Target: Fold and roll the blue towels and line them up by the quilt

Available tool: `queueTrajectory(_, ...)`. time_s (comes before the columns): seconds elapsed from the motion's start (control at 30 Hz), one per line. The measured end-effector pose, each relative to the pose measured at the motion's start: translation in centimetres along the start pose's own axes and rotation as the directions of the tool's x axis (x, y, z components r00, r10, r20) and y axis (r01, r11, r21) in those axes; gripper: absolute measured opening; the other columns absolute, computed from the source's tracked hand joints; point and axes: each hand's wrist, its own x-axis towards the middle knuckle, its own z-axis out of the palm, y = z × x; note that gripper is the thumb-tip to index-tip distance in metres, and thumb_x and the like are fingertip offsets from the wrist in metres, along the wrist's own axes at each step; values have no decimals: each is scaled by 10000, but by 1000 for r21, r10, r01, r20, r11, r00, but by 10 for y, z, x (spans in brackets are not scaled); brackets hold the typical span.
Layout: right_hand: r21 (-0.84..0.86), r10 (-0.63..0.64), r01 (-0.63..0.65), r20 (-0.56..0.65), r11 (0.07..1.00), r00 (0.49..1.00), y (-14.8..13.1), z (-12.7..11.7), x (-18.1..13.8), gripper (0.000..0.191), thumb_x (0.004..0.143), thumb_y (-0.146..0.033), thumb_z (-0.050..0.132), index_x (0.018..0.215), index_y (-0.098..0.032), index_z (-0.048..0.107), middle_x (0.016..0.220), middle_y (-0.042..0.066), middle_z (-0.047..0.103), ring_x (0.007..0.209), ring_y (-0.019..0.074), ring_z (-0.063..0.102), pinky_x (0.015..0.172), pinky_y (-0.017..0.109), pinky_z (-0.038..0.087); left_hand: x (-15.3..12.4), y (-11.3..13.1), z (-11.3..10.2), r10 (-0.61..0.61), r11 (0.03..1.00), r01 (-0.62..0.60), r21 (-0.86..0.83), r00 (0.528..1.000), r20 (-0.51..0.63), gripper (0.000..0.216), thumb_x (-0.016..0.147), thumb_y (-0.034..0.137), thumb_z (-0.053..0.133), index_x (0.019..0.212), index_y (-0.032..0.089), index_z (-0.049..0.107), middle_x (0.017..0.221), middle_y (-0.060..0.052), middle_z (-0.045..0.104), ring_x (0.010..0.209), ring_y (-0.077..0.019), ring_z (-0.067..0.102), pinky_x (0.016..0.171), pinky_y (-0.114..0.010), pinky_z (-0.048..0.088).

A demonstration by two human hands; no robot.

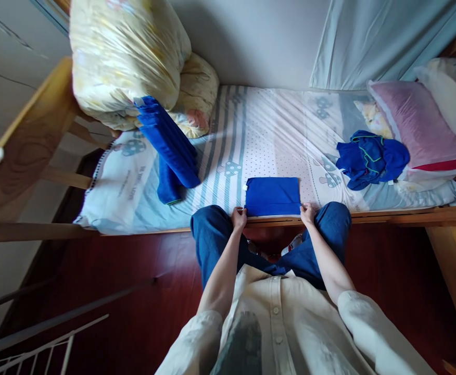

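Observation:
A blue cloth [272, 194], folded into a flat rectangle with a small white tag at its left edge, lies on the bed's front edge. My left hand [239, 217] pinches its near left corner. At the near right corner, the fingers of my right hand [306, 213] are closed on the same cloth. To the left, a stack of folded blue cloths [169, 140] leans against the bedding, with a rolled or folded blue piece [168, 182] beneath it. Off to the right sits a crumpled heap of blue cloth [370, 158] with green trim.
The bed [278, 120] has a patterned sheet and a wooden headboard [33, 114] at left. A large yellow quilt [126, 57] is piled there. A pink pillow [419, 122] lies at right, near a grey curtain [384, 41]. A white metal rack [48, 349] stands at lower left.

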Motion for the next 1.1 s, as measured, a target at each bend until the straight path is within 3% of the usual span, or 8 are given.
queueTrajectory(0.07,-13,-111,110,-68,994,991,-3,-4,-6,294,917,-255,519,1144,-144,671,1040,135,747,1016,253,665,975,391,511,-6,0,-1,67,998,-67,4,998,-22,306,910,254,574,1185,131,629,1145,-164,721,1069,-266,697,989,-407,537)
queueTrajectory(0.13,-52,-269,266,-91,963,959,-8,-6,-14,344,949,-238,478,1230,-147,653,1185,162,718,1135,264,639,1042,418,490,-12,1,-1,244,969,-243,52,970,-13,369,919,247,565,1268,135,608,1331,-193,650,1252,-293,620,1090,-442,486)
queueTrajectory(0.23,-113,-463,463,30,879,886,-17,-7,-27,411,965,-212,456,1334,-178,636,1362,152,659,1280,258,590,1127,437,450,-20,0,2,576,798,-585,145,811,102,435,945,227,512,1368,152,575,1502,-172,548,1430,-297,481,1195,-467,401)
queueTrajectory(0.3,-149,-533,549,138,822,835,-21,-7,-34,451,952,-193,474,1377,-192,627,1434,127,627,1349,247,558,1162,435,430,-23,-2,5,676,689,-701,184,713,184,475,947,205,486,1415,152,550,1539,-152,524,1474,-285,435,1224,-470,370)
queueTrajectory(0.37,-190,-559,597,220,779,799,-22,-7,-38,493,931,-176,504,1412,-189,609,1488,116,592,1411,246,514,1186,441,412,-23,-5,8,695,637,-734,237,679,236,518,936,179,471,1449,134,527,1542,-156,524,1491,-287,416,1236,-480,354)
queueTrajectory(0.6,-312,-511,593,309,742,802,-14,2,-32,631,859,-71,552,1486,-141,538,1527,150,550,1469,262,460,1225,474,367,-12,-19,18,606,589,-690,421,722,334,668,840,22,387,1502,49,471,1535,-219,512,1489,-293,423,1255,-491,299)
queueTrajectory(0.8,-366,-495,596,336,715,801,-13,7,-21,659,857,6,511,1497,-148,531,1486,155,588,1414,254,528,1230,455,358,3,-22,18,602,541,-725,426,688,406,723,850,7,344,1569,77,378,1533,-219,513,1493,-276,419,1258,-524,272)
queueTrajectory(1.1,-260,-357,450,335,854,872,-30,-4,-6,510,891,-8,521,1314,-223,707,1357,121,693,1287,271,644,1139,433,471,4,-10,6,567,608,-709,356,702,430,605,900,34,367,1473,139,530,1494,-199,563,1454,-277,476,1248,-504,292)
